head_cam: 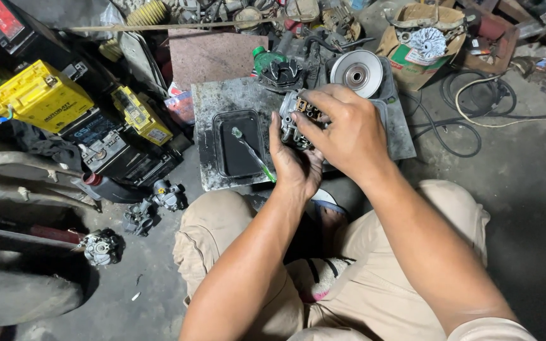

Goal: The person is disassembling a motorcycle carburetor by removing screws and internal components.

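Carburettor body [295, 123] sits clamped between left hand [295, 165] below and right hand [347, 129] above, over grimy slab [213, 95], just right of black oil tray [225, 161]; best kept steady, fingers working gently.

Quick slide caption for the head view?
Both hands, left and right, grip a carburetor above a grimy slab beside a black tray.

Grimy metal carburetor [295, 120], held above slab

carburetor [295, 120] mostly hidden behind both hands, right hand [349, 129] grip unclear, yellow battery [39, 95] label too small
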